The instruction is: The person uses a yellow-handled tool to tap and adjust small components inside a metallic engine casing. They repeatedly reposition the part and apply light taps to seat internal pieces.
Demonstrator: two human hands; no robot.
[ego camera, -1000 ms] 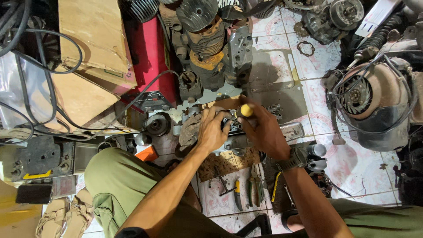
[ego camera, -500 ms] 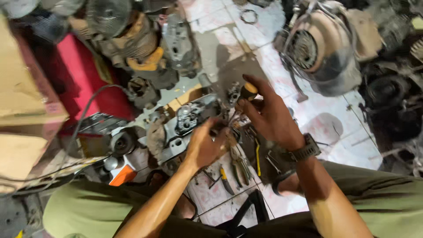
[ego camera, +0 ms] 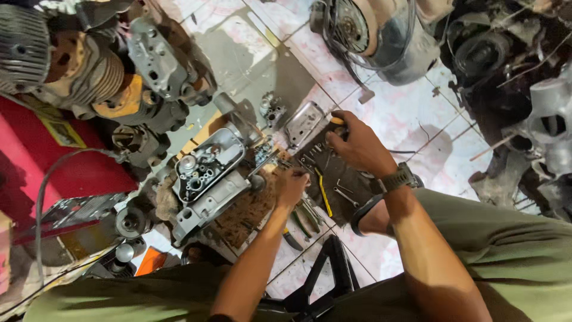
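Note:
My left hand (ego camera: 291, 186) rests on a worn wooden board (ego camera: 247, 209), fingers curled near small metal parts beside an opened grey engine casing (ego camera: 205, 173). My right hand (ego camera: 357, 146), with a watch on the wrist, grips a yellow-handled screwdriver (ego camera: 337, 121) over a dark mat (ego camera: 336, 179) strewn with small screws and wrenches. A detached metal cover (ego camera: 304, 122) lies just left of the right hand. What the left fingers pinch is too small to tell.
Pliers and a yellow-handled tool (ego camera: 301, 214) lie by the board. A finned engine block (ego camera: 89, 71) and red box (ego camera: 59, 161) stand at left, a round motor housing (ego camera: 375, 30) at top, dark engine parts (ego camera: 524, 89) at right. A black stool frame (ego camera: 325, 280) is below.
The view has swung right and tilted. My right hand moved away from the casing to the dark mat with the screwdriver; my left hand dropped to the board.

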